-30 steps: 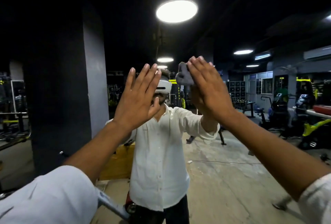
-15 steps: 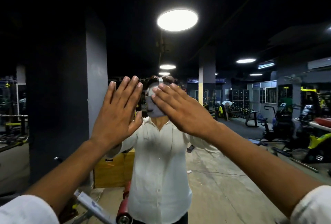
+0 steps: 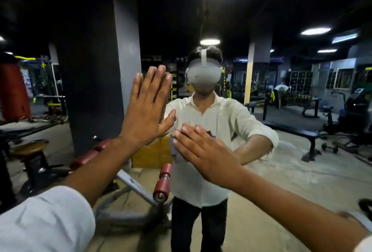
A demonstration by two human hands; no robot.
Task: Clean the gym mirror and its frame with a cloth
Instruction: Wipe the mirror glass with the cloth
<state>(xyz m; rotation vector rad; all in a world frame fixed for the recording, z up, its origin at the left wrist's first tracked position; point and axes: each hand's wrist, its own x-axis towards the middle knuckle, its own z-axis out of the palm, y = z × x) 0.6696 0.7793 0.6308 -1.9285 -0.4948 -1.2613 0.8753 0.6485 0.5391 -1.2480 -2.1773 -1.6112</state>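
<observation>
Cloth [image 3: 173, 152] under right hand [image 3: 207, 151], left hand [image 3: 146, 112] flat on mirror [image 3: 281, 171]

Most of the grey-lilac wiping cloth [image 3: 173, 151] lies hidden under the flat right grip [image 3: 203, 149], with only a crumpled edge showing just left of its fingertips. Whether the palm of the left grip [image 3: 148, 108] meets the large mirror glass [image 3: 281, 171] cannot be told from behind. Pale sign lettering [image 3: 174, 86] just right of that grip's fingertips is too small to read. The white left shirt sleeve [image 3: 44, 221] is cut off at the bottom-left corner.
</observation>
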